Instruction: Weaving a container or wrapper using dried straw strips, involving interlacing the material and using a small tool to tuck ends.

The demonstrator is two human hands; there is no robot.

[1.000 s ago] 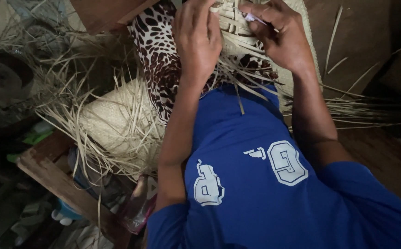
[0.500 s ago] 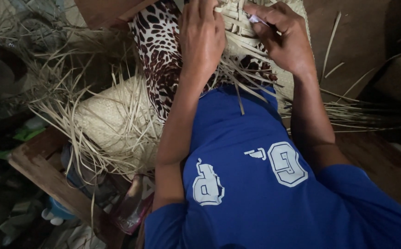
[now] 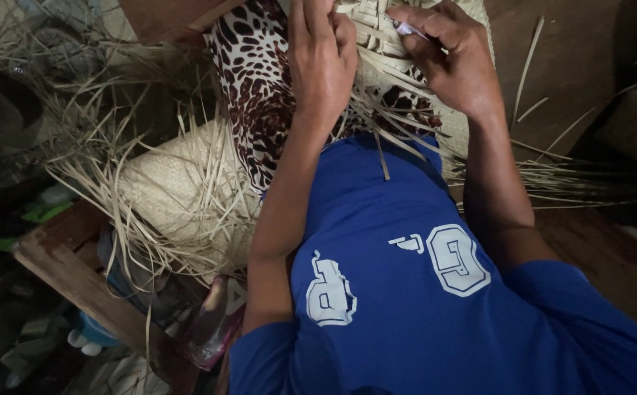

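A half-woven mat of pale straw strips lies across my lap at the top of the view, over a leopard-print cloth. My left hand presses down on the weave with its fingers curled into the strips. My right hand pinches a thin straw strip together with a small pale object at its fingertips. Loose strip ends fan out from under both hands toward my blue shirt.
A finished woven straw piece with frayed ends lies at the left beside my left forearm. A wooden plank edge runs below it, with dark clutter and a plastic bag near it. Loose strips spread on the wooden floor at right.
My left hand has slid slightly up and right along the weave. The right hand keeps its pinch on the strip. The view has shifted a little.
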